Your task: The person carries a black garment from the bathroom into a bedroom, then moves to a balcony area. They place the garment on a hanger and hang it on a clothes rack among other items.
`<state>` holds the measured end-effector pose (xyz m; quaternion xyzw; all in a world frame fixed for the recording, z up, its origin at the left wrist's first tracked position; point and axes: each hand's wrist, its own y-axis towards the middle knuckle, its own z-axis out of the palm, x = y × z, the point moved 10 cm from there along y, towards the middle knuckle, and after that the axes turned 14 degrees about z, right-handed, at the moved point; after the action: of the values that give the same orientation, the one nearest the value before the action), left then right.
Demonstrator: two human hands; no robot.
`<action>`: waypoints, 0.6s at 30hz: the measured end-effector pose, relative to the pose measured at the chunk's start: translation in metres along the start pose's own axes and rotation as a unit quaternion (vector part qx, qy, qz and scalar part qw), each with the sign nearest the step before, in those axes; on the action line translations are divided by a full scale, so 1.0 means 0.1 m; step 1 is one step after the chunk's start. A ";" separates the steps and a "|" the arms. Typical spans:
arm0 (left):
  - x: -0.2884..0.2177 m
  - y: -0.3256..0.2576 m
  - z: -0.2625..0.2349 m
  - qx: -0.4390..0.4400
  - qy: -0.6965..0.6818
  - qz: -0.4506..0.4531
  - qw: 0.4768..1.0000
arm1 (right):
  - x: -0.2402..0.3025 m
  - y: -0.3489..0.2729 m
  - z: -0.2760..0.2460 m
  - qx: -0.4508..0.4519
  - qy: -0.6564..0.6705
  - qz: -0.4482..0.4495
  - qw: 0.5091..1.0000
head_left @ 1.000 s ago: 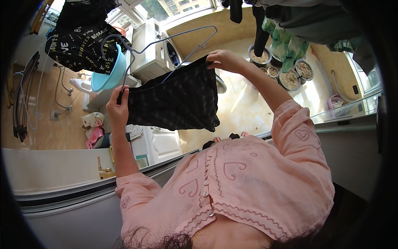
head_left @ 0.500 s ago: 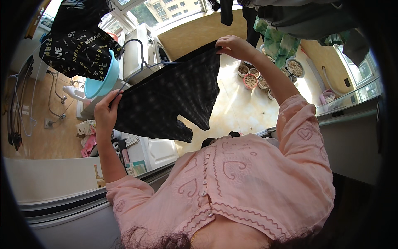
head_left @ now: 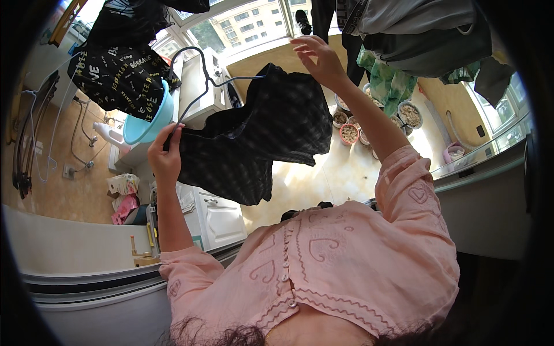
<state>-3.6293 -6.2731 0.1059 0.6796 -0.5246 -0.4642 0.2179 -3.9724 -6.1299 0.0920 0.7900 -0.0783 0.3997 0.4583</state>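
Black shorts [head_left: 283,121] with a faint check pattern hang in front of me, their waistband along a blue wire hanger [head_left: 208,85]. My left hand [head_left: 165,155] is closed on the hanger's left end and the waistband corner there. At the hanger's other end the waistband hangs over the wire tip. My right hand [head_left: 317,60] is raised just beyond that right end, apart from the cloth, fingers spread and holding nothing.
A black garment with yellow lettering [head_left: 118,81] hangs at the left over a light-blue basin [head_left: 164,112]. Behind the shorts stands a white washing machine [head_left: 196,98]. Several pots [head_left: 348,134] stand on the floor. Grey clothes [head_left: 415,52] hang at upper right.
My right hand has let go of the waistband's right corner and lifted up, fingers opening. The shorts have sagged and bunched, and the hanger's right arm now shows. My left hand keeps its grip.
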 end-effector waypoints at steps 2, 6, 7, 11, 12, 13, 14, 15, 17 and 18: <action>0.01 -0.04 -0.05 -0.015 0.000 -0.006 1.000 | 0.00 -0.13 -0.28 -0.075 -0.024 0.000 0.997; -0.03 -0.04 -0.02 -0.034 -0.006 -0.011 0.999 | -0.12 -0.50 -0.12 0.018 0.124 0.081 0.989; -0.08 0.00 0.01 -0.031 -0.005 -0.009 0.999 | -0.10 -0.59 0.00 0.057 0.068 0.065 0.994; -0.18 0.11 0.12 -0.020 0.000 -0.017 1.000 | -0.23 -0.79 0.26 0.075 -0.046 0.029 0.996; -0.23 0.13 0.14 -0.015 0.008 -0.014 1.000 | -0.28 -0.81 0.27 0.056 -0.056 0.018 0.997; -0.26 0.15 0.16 -0.011 0.015 -0.010 1.000 | -0.37 -0.83 0.31 0.068 -0.035 0.045 0.996; -0.26 0.18 0.16 -0.018 0.016 -0.006 1.000 | -0.43 -0.84 0.34 0.089 -0.053 0.054 0.993; -0.23 0.16 0.13 -0.026 0.020 -0.007 0.999 | -0.45 -0.86 0.40 0.115 -0.069 0.064 0.989; -0.16 0.11 0.08 -0.032 0.039 -0.017 0.999 | -0.52 -0.90 0.52 0.172 -0.134 0.080 0.973; -0.11 0.07 0.09 -0.031 0.052 -0.027 0.998 | -0.60 -0.93 0.55 0.203 -0.185 0.088 0.957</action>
<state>-3.6408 -6.2644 0.1116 0.7095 -0.4791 -0.4506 0.2531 -3.9366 -6.1352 -0.0258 0.9166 -0.1478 0.2928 0.2284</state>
